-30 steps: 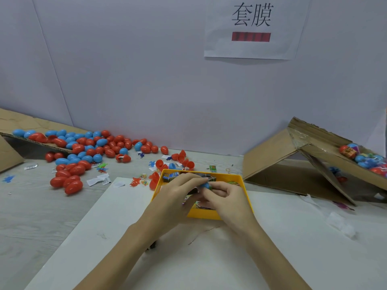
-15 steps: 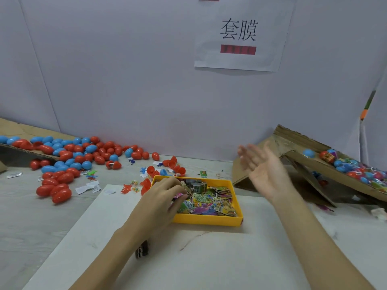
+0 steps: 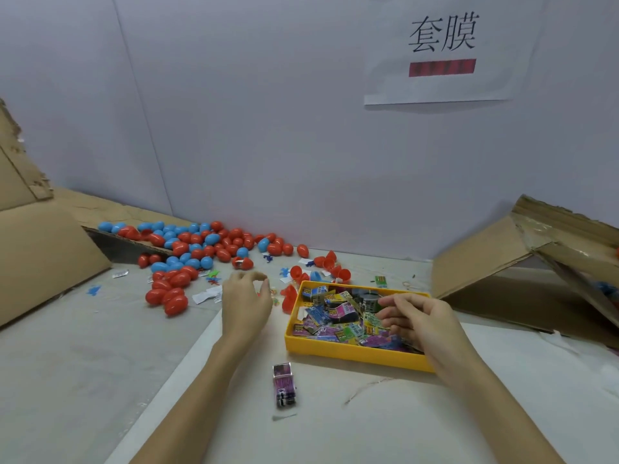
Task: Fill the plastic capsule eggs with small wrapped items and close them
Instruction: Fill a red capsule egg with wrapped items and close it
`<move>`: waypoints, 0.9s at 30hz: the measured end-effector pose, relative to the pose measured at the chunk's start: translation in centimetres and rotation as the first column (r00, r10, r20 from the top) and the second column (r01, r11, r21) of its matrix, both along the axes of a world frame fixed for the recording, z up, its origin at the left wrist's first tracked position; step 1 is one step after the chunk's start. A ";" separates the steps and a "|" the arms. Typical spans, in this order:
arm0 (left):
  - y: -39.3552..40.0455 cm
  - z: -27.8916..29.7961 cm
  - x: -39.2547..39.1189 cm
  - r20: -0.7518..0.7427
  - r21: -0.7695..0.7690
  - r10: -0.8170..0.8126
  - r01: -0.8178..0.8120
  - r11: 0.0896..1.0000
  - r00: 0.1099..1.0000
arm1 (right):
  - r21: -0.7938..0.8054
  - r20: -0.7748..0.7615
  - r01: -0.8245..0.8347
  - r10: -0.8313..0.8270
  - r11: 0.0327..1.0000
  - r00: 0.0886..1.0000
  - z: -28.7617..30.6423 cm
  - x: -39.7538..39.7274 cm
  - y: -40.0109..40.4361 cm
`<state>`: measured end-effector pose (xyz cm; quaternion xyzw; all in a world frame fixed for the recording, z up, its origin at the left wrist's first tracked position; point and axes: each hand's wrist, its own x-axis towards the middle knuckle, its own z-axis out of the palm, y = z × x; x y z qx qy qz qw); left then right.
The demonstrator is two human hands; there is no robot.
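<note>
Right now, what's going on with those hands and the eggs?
Left hand empty, curled loosely, short of the eggs. Right hand reaching into the yellow tray of packets. Nothing in the way.

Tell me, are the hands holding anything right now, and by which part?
Nothing that shows. The left hand hovers with loosely curled fingers near the loose eggs. The right hand reaches into the yellow tray over the wrapped packets, fingers relaxed.

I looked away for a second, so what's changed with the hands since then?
The right hand tossed its egg toward the box on the right and came back over the yellow tray. The left hand left the tray, reaching toward the eggs. The tray stayed put.
</note>
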<state>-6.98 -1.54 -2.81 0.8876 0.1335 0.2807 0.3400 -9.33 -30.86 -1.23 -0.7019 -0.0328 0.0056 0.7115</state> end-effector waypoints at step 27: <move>-3.2 2.7 -1.0 0.160 -0.079 -0.258 0.273 0.959 0.953 | -0.044 0.055 0.001 0.002 0.999 0.998 -0.1 0.0 0.2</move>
